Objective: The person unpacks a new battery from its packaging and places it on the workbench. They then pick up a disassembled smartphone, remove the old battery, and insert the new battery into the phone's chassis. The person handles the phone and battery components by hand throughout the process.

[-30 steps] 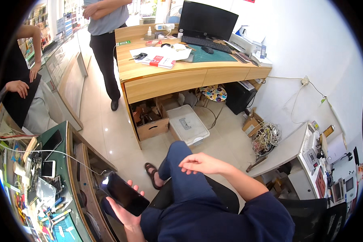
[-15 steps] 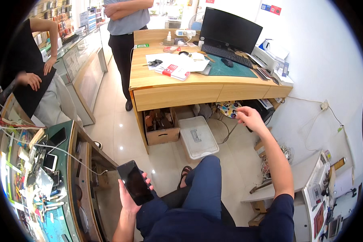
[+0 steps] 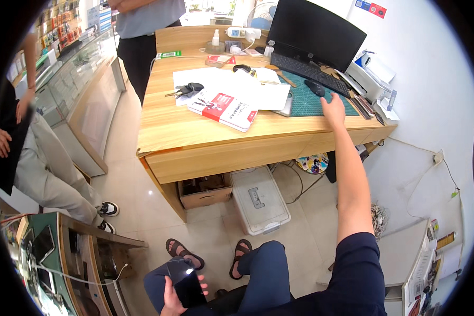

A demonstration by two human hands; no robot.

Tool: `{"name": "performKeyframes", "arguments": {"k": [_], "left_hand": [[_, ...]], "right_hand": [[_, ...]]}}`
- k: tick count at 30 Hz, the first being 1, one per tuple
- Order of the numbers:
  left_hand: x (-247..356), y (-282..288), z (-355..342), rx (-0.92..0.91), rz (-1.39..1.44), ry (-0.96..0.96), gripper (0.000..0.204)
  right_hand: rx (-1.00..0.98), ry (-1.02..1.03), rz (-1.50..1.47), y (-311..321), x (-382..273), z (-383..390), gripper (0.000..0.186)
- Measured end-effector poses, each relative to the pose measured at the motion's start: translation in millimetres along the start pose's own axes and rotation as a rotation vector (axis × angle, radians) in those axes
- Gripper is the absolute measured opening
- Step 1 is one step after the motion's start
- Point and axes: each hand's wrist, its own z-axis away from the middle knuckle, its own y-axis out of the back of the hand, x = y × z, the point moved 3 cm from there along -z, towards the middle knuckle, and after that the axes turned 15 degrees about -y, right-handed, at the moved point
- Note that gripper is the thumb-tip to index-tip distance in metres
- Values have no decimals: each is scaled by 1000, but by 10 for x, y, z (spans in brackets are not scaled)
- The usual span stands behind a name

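My left hand (image 3: 174,292) holds a black smartphone (image 3: 188,286) low over my lap, thumb along its side and fingertips round the other edge. My right hand (image 3: 332,109) is stretched out to the green cutting mat (image 3: 305,108) on the wooden desk, just below the black mouse (image 3: 315,87), with thumb and fingers apart. A black keyboard (image 3: 300,68) lies under the monitor (image 3: 313,34). Loose white papers (image 3: 271,97), a red-and-white booklet (image 3: 221,110) and black keys (image 3: 187,89) lie left of the mat.
A printer (image 3: 368,81) sits at the desk's right end. Beneath are a lidded plastic box (image 3: 258,203), a cardboard box (image 3: 205,192) and a patterned stool (image 3: 310,163). Two people (image 3: 142,23) (image 3: 52,168) stand left. A cluttered workbench (image 3: 63,231) is lower left, a white side table (image 3: 392,247) lower right.
My right hand has moved forward and up from over my knee to the desk mat. The desk appears nearer and my feet have shifted. My left hand still holds the phone.
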Motion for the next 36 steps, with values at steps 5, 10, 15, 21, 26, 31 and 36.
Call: {"name": "performKeyframes", "arguments": {"k": [5,10,15,21,26,31,36], "left_hand": [[212,51,-76,43,-12,-69,96],[386,-133,-138,23,49,-140,93],[518,-178,26,6,6,-176,96],[584,-182,295,5,-4,-211,100],[586,-389,297,10,53,-236,97],[542,-484,374,25,-77,-388,85],[488,-848,486,92,-3,-280,104]], "right_hand": [[-6,33,56,-261,-261,240,55],[-1,213,-181,32,-435,554,41],[6,741,-439,733,-1314,1576,28],[-287,877,-291,745,-1976,2797,56],[-269,825,-256,841,-1882,2577,56],[-87,869,-428,1171,-1751,2546,52],[-344,905,-592,1441,-1288,3490,47]]}}
